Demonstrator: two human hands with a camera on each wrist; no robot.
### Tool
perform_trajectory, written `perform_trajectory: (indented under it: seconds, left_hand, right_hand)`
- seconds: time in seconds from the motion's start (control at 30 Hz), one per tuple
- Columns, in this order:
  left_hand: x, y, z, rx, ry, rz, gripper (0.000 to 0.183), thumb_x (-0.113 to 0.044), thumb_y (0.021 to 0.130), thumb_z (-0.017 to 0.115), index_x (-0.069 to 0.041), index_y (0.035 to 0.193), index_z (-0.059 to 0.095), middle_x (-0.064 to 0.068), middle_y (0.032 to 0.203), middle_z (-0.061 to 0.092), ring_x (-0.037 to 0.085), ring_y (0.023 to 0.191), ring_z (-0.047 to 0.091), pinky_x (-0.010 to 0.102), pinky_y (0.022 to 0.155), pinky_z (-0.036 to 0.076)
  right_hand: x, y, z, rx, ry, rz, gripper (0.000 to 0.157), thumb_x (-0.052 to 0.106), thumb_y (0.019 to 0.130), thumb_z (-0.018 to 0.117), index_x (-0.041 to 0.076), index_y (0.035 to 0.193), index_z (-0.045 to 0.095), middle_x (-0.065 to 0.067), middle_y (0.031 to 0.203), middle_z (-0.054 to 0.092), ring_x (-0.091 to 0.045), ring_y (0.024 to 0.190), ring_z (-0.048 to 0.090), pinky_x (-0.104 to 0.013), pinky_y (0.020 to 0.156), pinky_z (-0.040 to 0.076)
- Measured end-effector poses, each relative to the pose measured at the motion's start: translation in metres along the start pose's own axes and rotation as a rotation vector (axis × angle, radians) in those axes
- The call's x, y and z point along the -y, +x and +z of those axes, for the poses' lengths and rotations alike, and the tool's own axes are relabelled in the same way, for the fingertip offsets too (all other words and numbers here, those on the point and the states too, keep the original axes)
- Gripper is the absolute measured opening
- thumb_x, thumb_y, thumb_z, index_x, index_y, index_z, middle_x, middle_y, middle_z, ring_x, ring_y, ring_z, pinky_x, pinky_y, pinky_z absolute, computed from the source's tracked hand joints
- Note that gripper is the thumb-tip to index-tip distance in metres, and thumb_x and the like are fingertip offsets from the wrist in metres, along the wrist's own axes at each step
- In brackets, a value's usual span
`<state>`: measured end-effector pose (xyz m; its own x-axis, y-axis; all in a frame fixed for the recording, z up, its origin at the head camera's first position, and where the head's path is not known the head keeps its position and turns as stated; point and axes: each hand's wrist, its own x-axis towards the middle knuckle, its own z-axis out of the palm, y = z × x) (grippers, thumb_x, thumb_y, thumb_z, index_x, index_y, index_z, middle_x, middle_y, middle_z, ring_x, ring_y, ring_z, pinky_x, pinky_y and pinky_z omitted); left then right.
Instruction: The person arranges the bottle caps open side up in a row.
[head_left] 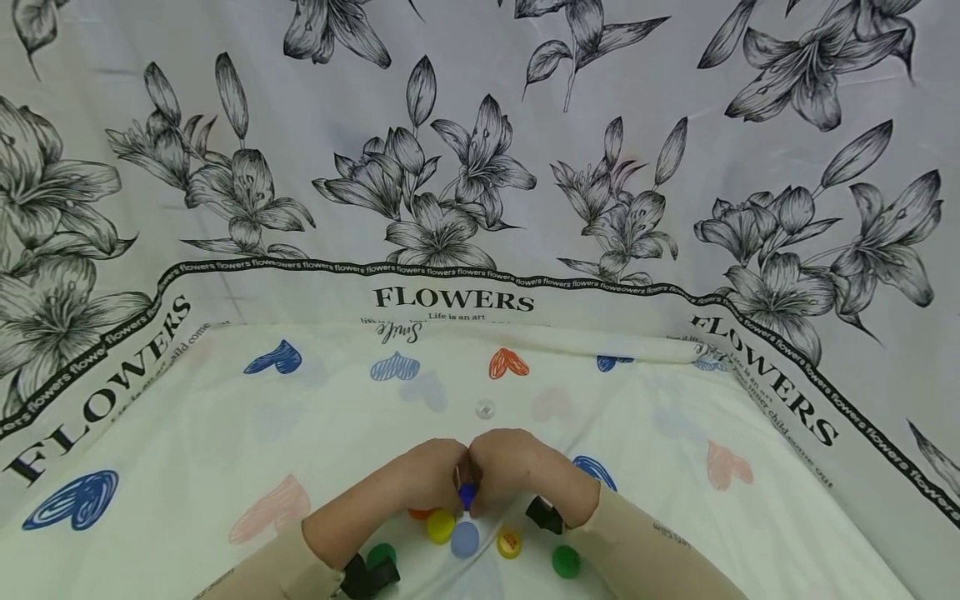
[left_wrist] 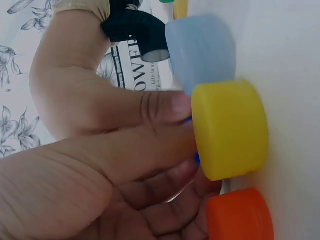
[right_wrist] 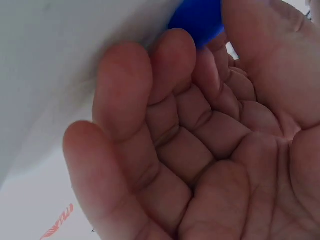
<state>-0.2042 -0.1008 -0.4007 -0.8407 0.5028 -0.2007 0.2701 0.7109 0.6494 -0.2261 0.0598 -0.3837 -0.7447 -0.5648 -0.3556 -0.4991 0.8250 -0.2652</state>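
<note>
Both hands meet at the middle of the cloth, knuckles close together, over a small blue object (head_left: 467, 497). My left hand (head_left: 435, 473) holds it with thumb and fingers; bits of blue show between the fingers in the left wrist view. My right hand (head_left: 506, 468) grips it from the other side, and a smooth blue surface (right_wrist: 200, 22) appears by its thumb and fingertips. Most of the object is hidden, so I cannot tell its kind. Right beside the left fingers stand a yellow tub (left_wrist: 230, 131) and an orange tub (left_wrist: 240, 215).
A pale blue tub (head_left: 465, 540), a yellow tub with a printed top (head_left: 508, 543) and a green tub (head_left: 566, 562) stand nearer the body. Another green tub (head_left: 382, 556) is by the left forearm. A small clear disc (head_left: 485, 409) lies beyond the hands on the heart-print cloth (head_left: 360, 417).
</note>
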Motion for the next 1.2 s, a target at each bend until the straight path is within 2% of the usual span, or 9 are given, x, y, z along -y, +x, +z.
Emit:
perform_trajectory:
  seconds: [0.13,0.23,0.4,0.53,0.63,0.77,0.9,1.07,1.2]
  left_hand:
    - [0.003,0.001,-0.003,-0.060,-0.012,-0.010,0.022,-0.001,0.075,0.083,-0.007,0.090,0.069,0.000,0.080,0.061,0.019,0.072,0.056,0.034,0.066,0.051]
    - [0.006,0.003,-0.008,-0.112,-0.028,-0.016,0.015,-0.003,0.081,0.081,-0.004,0.093,0.071,0.001,0.083,0.063,0.019,0.072,0.057,0.036,0.071,0.054]
    - [0.011,0.009,-0.013,-0.172,-0.083,-0.019,0.012,-0.007,0.090,0.076,0.000,0.100,0.075,0.004,0.090,0.070,0.018,0.077,0.062,0.039,0.079,0.057]
    - [0.014,0.013,-0.016,-0.207,-0.120,-0.018,0.015,-0.007,0.091,0.076,0.001,0.104,0.076,0.003,0.092,0.072,0.017,0.081,0.064,0.037,0.081,0.057]
    - [0.016,0.015,-0.021,-0.226,-0.141,-0.021,0.013,-0.006,0.091,0.075,0.001,0.102,0.077,0.003,0.090,0.072,0.017,0.078,0.062,0.035,0.076,0.056]
    - [0.019,0.025,-0.029,-0.229,-0.164,-0.065,0.010,-0.007,0.095,0.072,-0.001,0.100,0.079,0.005,0.087,0.072,0.019,0.075,0.059,0.032,0.069,0.052]
    - [0.022,0.040,-0.033,-0.224,-0.200,-0.142,0.014,-0.011,0.097,0.071,-0.002,0.105,0.079,0.007,0.090,0.072,0.020,0.077,0.058,0.031,0.070,0.050]
    - [0.030,0.053,-0.029,-0.254,-0.299,-0.234,0.020,-0.011,0.097,0.070,0.001,0.111,0.077,0.009,0.088,0.070,0.021,0.078,0.059,0.029,0.069,0.050]
    - [0.033,0.060,-0.028,-0.300,-0.379,-0.248,0.021,-0.010,0.096,0.071,0.003,0.112,0.076,0.009,0.083,0.068,0.021,0.074,0.060,0.027,0.066,0.047]
  right_hand:
    - [-0.007,0.002,-0.004,-0.008,0.072,-0.023,0.017,0.021,0.083,0.086,0.012,0.090,0.074,0.008,0.079,0.065,-0.010,0.071,0.056,-0.026,0.069,0.050]
    - [-0.014,0.004,-0.009,-0.043,0.149,-0.064,0.010,0.016,0.089,0.081,0.008,0.095,0.077,0.006,0.083,0.068,-0.010,0.073,0.057,-0.026,0.071,0.051]
    - [-0.025,0.007,-0.017,-0.110,0.287,-0.113,0.007,0.009,0.096,0.072,0.005,0.096,0.078,0.004,0.080,0.066,-0.013,0.074,0.057,-0.029,0.069,0.050]
    - [-0.031,0.011,-0.019,-0.151,0.361,-0.105,0.011,0.008,0.099,0.068,0.004,0.098,0.078,0.002,0.077,0.067,-0.014,0.073,0.058,-0.030,0.069,0.049]
    - [-0.034,0.016,-0.019,-0.179,0.418,-0.088,0.016,0.011,0.101,0.065,0.003,0.098,0.078,0.000,0.076,0.069,-0.013,0.071,0.059,-0.029,0.069,0.050]
    - [-0.038,0.022,-0.017,-0.239,0.528,-0.051,0.020,0.015,0.103,0.063,0.003,0.099,0.077,-0.001,0.077,0.070,-0.014,0.072,0.063,-0.028,0.070,0.054]
    - [-0.045,0.028,-0.013,-0.312,0.604,-0.004,0.016,0.016,0.103,0.063,0.004,0.104,0.074,-0.002,0.081,0.071,-0.018,0.076,0.066,-0.029,0.072,0.056]
    - [-0.048,0.031,-0.011,-0.328,0.545,-0.001,0.019,0.013,0.101,0.065,0.002,0.115,0.071,-0.004,0.088,0.071,-0.017,0.078,0.061,-0.032,0.072,0.051]
    - [-0.048,0.032,-0.015,-0.330,0.442,-0.030,0.027,0.004,0.101,0.062,0.001,0.127,0.070,-0.009,0.107,0.071,-0.019,0.088,0.062,-0.036,0.079,0.053]
